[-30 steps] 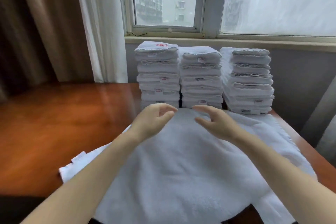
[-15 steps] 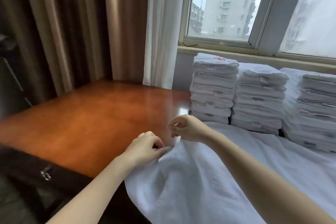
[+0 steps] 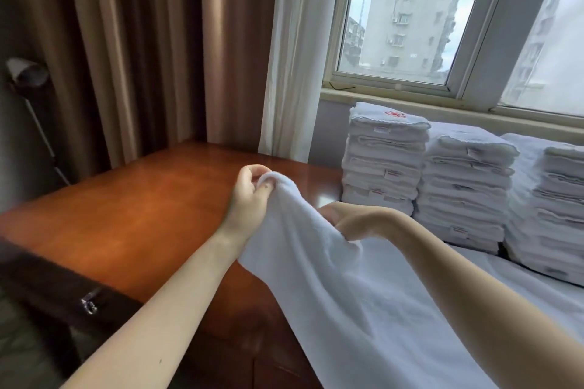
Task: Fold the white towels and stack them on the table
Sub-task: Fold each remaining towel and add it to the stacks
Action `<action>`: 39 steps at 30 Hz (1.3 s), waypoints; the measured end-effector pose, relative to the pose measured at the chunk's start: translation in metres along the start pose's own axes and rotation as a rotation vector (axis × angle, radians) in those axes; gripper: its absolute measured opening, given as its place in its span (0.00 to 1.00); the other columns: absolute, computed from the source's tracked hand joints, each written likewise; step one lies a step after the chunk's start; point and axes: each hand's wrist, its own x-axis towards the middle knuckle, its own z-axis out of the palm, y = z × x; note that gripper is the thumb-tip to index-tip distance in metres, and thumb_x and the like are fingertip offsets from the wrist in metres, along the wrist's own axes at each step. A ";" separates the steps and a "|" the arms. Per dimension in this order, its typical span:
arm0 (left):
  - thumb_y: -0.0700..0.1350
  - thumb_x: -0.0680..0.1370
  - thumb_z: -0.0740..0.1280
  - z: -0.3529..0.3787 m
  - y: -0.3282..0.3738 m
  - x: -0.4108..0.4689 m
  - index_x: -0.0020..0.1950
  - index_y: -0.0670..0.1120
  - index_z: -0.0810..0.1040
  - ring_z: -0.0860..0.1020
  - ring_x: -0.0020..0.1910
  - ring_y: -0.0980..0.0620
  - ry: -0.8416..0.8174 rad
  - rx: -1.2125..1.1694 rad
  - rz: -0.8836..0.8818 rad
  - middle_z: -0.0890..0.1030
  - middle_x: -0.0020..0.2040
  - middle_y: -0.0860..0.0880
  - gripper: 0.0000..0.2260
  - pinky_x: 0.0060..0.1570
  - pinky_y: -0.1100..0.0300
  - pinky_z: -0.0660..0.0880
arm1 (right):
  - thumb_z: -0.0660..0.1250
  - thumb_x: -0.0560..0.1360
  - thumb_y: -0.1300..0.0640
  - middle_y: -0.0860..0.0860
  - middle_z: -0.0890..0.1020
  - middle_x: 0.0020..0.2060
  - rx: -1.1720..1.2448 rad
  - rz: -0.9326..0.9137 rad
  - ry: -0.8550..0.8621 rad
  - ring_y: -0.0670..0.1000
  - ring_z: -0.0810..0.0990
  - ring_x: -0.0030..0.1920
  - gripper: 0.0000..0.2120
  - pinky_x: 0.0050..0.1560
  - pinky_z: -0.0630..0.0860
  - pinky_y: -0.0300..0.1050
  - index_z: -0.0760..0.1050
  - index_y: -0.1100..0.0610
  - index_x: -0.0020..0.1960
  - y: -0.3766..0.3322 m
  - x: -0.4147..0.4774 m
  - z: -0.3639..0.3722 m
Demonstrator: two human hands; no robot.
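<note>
My left hand [image 3: 249, 199] pinches a corner of the towel [image 3: 347, 309], my right hand [image 3: 354, 221] grips its edge; I judge it soft, light, floppy.

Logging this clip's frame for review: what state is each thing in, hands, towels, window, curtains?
left hand: pinches a corner of the loose towel, raised above the table.
right hand: grip on the towel's edge, fingers mostly hidden.
loose towel: unfolded, one end lifted, the rest lying on the table.
towel stacks: three, folded, upright, below the window.
window: shut.
curtains: drawn aside.
</note>
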 end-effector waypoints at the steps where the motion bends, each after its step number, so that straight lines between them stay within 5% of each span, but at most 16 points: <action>1: 0.38 0.82 0.61 -0.001 0.004 0.000 0.53 0.47 0.74 0.78 0.49 0.52 -0.008 -0.016 0.008 0.80 0.50 0.46 0.05 0.49 0.57 0.76 | 0.67 0.72 0.63 0.36 0.74 0.28 0.014 -0.003 0.010 0.38 0.72 0.31 0.20 0.33 0.68 0.31 0.77 0.41 0.29 0.001 -0.001 -0.003; 5: 0.33 0.79 0.57 -0.004 0.016 -0.005 0.40 0.49 0.78 0.76 0.39 0.55 -0.027 -0.057 0.072 0.79 0.37 0.53 0.16 0.39 0.60 0.73 | 0.69 0.73 0.58 0.42 0.75 0.30 0.125 -0.066 0.221 0.44 0.73 0.35 0.12 0.39 0.71 0.41 0.78 0.48 0.31 -0.001 -0.006 -0.014; 8: 0.42 0.75 0.59 -0.008 0.023 -0.007 0.37 0.49 0.79 0.76 0.40 0.53 -0.066 -0.020 0.074 0.79 0.37 0.52 0.11 0.40 0.59 0.74 | 0.68 0.76 0.61 0.52 0.82 0.38 0.126 -0.209 0.645 0.52 0.79 0.39 0.05 0.42 0.76 0.49 0.78 0.54 0.42 -0.009 -0.002 -0.019; 11: 0.55 0.71 0.64 -0.008 0.028 -0.007 0.44 0.48 0.78 0.77 0.38 0.58 -0.141 0.065 -0.003 0.79 0.37 0.55 0.12 0.36 0.66 0.74 | 0.61 0.80 0.59 0.47 0.81 0.34 0.204 -0.269 0.922 0.52 0.82 0.31 0.04 0.29 0.71 0.40 0.72 0.51 0.50 -0.026 -0.001 -0.025; 13: 0.59 0.68 0.70 -0.003 0.030 -0.007 0.55 0.47 0.75 0.77 0.42 0.59 -0.168 0.136 -0.018 0.79 0.45 0.54 0.22 0.38 0.67 0.73 | 0.60 0.81 0.58 0.47 0.79 0.31 0.276 -0.308 0.901 0.48 0.79 0.23 0.04 0.23 0.67 0.37 0.72 0.52 0.50 -0.038 -0.003 -0.028; 16: 0.54 0.66 0.77 0.003 0.036 -0.007 0.66 0.47 0.69 0.80 0.53 0.57 -0.229 0.122 -0.041 0.81 0.55 0.50 0.33 0.47 0.64 0.77 | 0.65 0.79 0.57 0.51 0.83 0.36 0.174 -0.342 0.907 0.46 0.81 0.30 0.04 0.29 0.77 0.44 0.78 0.54 0.47 -0.053 -0.004 -0.028; 18: 0.46 0.71 0.77 0.003 0.039 -0.005 0.62 0.44 0.76 0.82 0.50 0.54 -0.232 0.146 -0.020 0.84 0.52 0.48 0.22 0.47 0.63 0.78 | 0.69 0.77 0.56 0.50 0.84 0.35 0.144 -0.388 0.904 0.49 0.83 0.33 0.03 0.33 0.79 0.46 0.80 0.55 0.45 -0.057 -0.006 -0.026; 20: 0.39 0.76 0.71 0.002 0.042 -0.005 0.52 0.40 0.82 0.81 0.44 0.50 -0.180 0.160 0.004 0.84 0.45 0.44 0.06 0.43 0.59 0.77 | 0.68 0.76 0.59 0.48 0.83 0.30 0.239 -0.442 0.811 0.48 0.81 0.28 0.02 0.24 0.72 0.40 0.79 0.56 0.45 -0.056 -0.008 -0.026; 24: 0.35 0.78 0.66 -0.005 0.041 -0.006 0.48 0.36 0.80 0.76 0.40 0.46 -0.084 0.076 -0.014 0.81 0.41 0.40 0.05 0.43 0.52 0.73 | 0.60 0.73 0.63 0.48 0.81 0.27 0.311 -0.288 0.485 0.48 0.80 0.25 0.08 0.21 0.65 0.37 0.76 0.59 0.49 -0.044 -0.011 -0.021; 28: 0.36 0.78 0.66 -0.012 0.038 -0.008 0.46 0.38 0.81 0.77 0.39 0.47 -0.057 0.043 -0.005 0.81 0.40 0.41 0.05 0.42 0.54 0.73 | 0.60 0.72 0.62 0.51 0.81 0.33 0.201 -0.120 0.270 0.54 0.86 0.35 0.04 0.24 0.70 0.38 0.74 0.60 0.42 -0.038 -0.003 -0.017; 30: 0.35 0.77 0.67 -0.018 0.034 -0.005 0.45 0.38 0.80 0.76 0.38 0.49 -0.014 0.084 0.004 0.81 0.38 0.44 0.03 0.39 0.57 0.73 | 0.62 0.73 0.62 0.54 0.82 0.33 0.175 -0.075 0.440 0.55 0.86 0.34 0.05 0.25 0.72 0.39 0.74 0.59 0.39 -0.039 0.005 -0.020; 32: 0.35 0.76 0.67 -0.027 0.029 0.001 0.46 0.40 0.80 0.76 0.37 0.52 0.044 0.132 0.010 0.80 0.37 0.48 0.03 0.38 0.61 0.72 | 0.62 0.74 0.61 0.57 0.82 0.32 0.094 -0.088 0.809 0.54 0.84 0.32 0.08 0.28 0.74 0.44 0.73 0.57 0.36 -0.041 0.017 -0.025; 35: 0.37 0.77 0.66 -0.046 0.020 0.011 0.51 0.42 0.78 0.77 0.40 0.55 0.125 0.246 0.047 0.80 0.43 0.49 0.04 0.35 0.72 0.71 | 0.65 0.74 0.58 0.49 0.85 0.42 0.050 -0.185 1.226 0.50 0.82 0.43 0.05 0.42 0.78 0.46 0.81 0.53 0.45 -0.052 0.032 -0.033; 37: 0.39 0.78 0.67 -0.057 0.013 0.017 0.52 0.44 0.76 0.76 0.42 0.55 0.213 0.313 0.077 0.79 0.45 0.52 0.03 0.34 0.74 0.69 | 0.66 0.76 0.59 0.48 0.85 0.49 0.095 -0.335 1.202 0.48 0.82 0.50 0.06 0.51 0.79 0.47 0.81 0.54 0.49 -0.057 0.045 -0.039; 39: 0.40 0.79 0.65 -0.066 0.005 0.020 0.53 0.46 0.74 0.76 0.45 0.53 0.293 0.413 0.092 0.77 0.45 0.55 0.04 0.37 0.68 0.69 | 0.65 0.77 0.63 0.50 0.80 0.64 0.044 -0.409 0.965 0.47 0.78 0.63 0.09 0.61 0.74 0.45 0.81 0.54 0.52 -0.060 0.057 -0.037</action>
